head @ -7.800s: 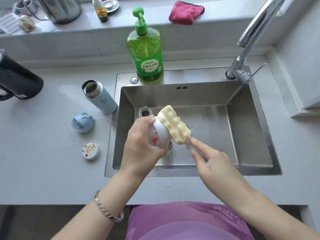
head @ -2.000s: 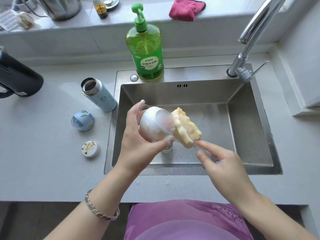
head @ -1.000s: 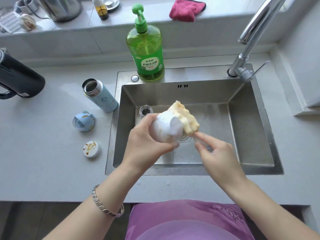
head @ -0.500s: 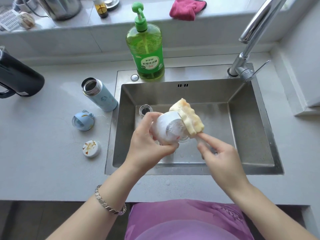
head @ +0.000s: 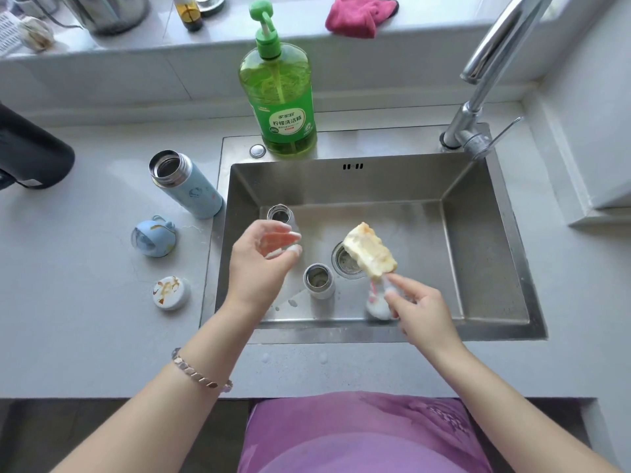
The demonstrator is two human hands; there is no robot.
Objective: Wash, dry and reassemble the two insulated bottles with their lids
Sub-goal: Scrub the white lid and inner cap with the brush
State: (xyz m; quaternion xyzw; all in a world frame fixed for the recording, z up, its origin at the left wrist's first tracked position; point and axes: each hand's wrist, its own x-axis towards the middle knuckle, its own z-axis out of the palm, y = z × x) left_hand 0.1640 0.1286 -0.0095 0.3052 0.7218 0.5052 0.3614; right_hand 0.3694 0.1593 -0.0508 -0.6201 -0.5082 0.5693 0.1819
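My left hand (head: pixel 263 257) hovers over the left of the steel sink (head: pixel 491 254), fingers loosely curled and blurred, with whitish foam at the tips. My right hand (head: pixel 420 308) pinches the handle of a yellow sponge brush (head: pixel 368 250) above the drain. A white piece with pink marks (head: pixel 377 302) lies in the sink under my right fingers. Two open steel-mouthed bottles stand in the sink, one at the back left (head: pixel 280 213) and one white (head: pixel 319 281). On the counter are an open light-blue bottle (head: pixel 186 186), a blue lid (head: pixel 153 237) and a white patterned lid (head: pixel 170 292).
A green pump bottle of dish soap (head: pixel 278 97) stands on the sink's back rim. The faucet (head: pixel 485 70) rises at the back right. A pink cloth (head: pixel 358 15) lies on the sill. A black jug (head: pixel 30 148) sits at the far left of the counter.
My left hand no longer holds the white cup it was scrubbing and has moved left. The sponge brush has drawn away to the right, over the drain.
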